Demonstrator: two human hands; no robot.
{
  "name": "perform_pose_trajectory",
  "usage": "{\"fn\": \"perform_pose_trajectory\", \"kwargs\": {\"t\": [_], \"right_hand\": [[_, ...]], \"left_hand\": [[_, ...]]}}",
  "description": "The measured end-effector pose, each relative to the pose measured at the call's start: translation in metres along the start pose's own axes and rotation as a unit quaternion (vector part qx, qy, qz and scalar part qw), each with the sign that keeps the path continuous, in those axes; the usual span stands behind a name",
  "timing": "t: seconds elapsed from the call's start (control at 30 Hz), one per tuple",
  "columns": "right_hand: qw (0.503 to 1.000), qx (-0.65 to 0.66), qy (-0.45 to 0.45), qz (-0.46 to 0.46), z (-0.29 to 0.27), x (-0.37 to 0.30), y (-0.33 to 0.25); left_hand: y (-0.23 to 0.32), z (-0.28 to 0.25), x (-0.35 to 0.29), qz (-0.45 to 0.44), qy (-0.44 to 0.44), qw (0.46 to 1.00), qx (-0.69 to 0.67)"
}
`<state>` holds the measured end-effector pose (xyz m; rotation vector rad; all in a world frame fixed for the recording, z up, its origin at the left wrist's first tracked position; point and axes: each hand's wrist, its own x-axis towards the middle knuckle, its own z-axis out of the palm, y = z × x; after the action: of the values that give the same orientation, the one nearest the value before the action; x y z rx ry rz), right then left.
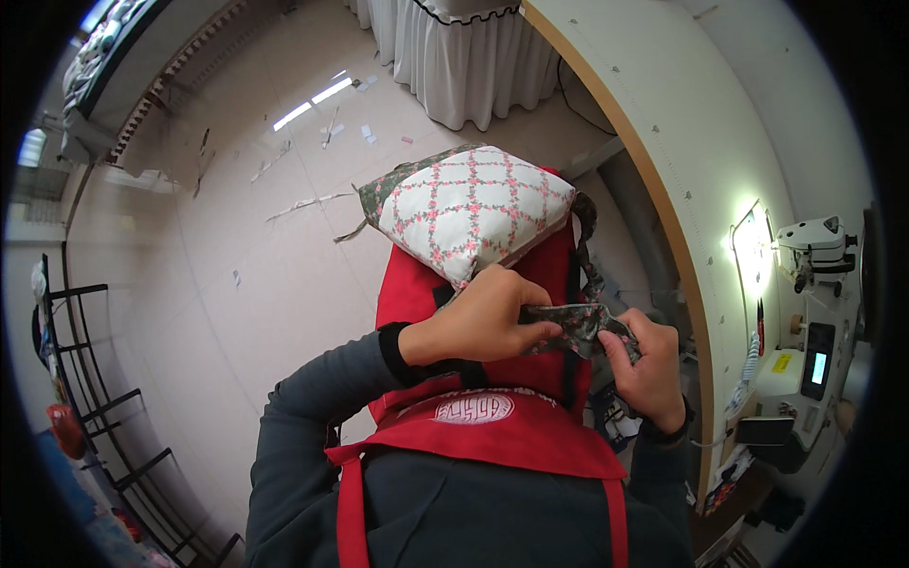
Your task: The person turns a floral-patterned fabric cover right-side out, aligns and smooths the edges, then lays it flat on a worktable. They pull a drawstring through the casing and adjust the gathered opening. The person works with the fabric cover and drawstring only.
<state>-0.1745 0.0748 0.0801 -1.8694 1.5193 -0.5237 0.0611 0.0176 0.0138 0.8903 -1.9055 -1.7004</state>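
Note:
A dark floral fabric strap (576,322) is stretched between my two hands in front of my lap. My left hand (483,317) pinches one part of it, thumb pointing right. With thumb and fingers closed, my right hand (648,364) grips the strap a little farther right. Just beyond my left hand, a white fabric bag (478,204) with a pink floral lattice rests on the red apron (530,379) over my lap. Dark floral cloth edges the bag's far left side, and a dark strap runs down on its right.
On my right stands a pale table (653,123) with a wooden edge, carrying a white sewing machine (805,369) with a lit lamp. Thread and fabric scraps (367,134) lie on the tiled floor. A black metal rack (104,407) stands left; a white pleated cloth (464,71) hangs ahead.

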Motion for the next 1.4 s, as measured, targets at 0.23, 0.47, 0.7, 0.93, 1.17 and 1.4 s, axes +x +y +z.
{"fn": "perform_pose_trajectory", "kwargs": {"t": [0.23, 0.47, 0.7, 0.93, 1.17, 1.4], "right_hand": [[0.999, 0.003, -0.036, -0.017, 0.015, 0.004, 0.005], [0.993, 0.071, -0.043, 0.082, 0.024, 0.001, 0.019], [0.985, 0.150, -0.054, 0.059, 0.031, 0.003, 0.031], [0.994, 0.101, 0.041, 0.031, 0.015, -0.009, 0.026], [0.985, 0.153, 0.068, 0.035, 0.021, -0.010, 0.026], [0.973, 0.213, 0.069, 0.053, 0.039, -0.001, 0.022]], "left_hand": [[-0.004, 0.024, 0.010, 0.085, 0.013, 0.985, 0.148], [-0.018, 0.036, 0.012, 0.074, 0.053, 0.991, 0.101], [-0.004, 0.035, 0.019, 0.075, 0.052, 0.993, 0.081], [-0.002, 0.006, 0.018, 0.099, -0.031, 0.983, 0.153], [0.005, 0.015, 0.027, 0.107, 0.020, 0.992, 0.064], [0.008, 0.022, 0.036, 0.106, 0.000, 0.988, 0.113]]}}
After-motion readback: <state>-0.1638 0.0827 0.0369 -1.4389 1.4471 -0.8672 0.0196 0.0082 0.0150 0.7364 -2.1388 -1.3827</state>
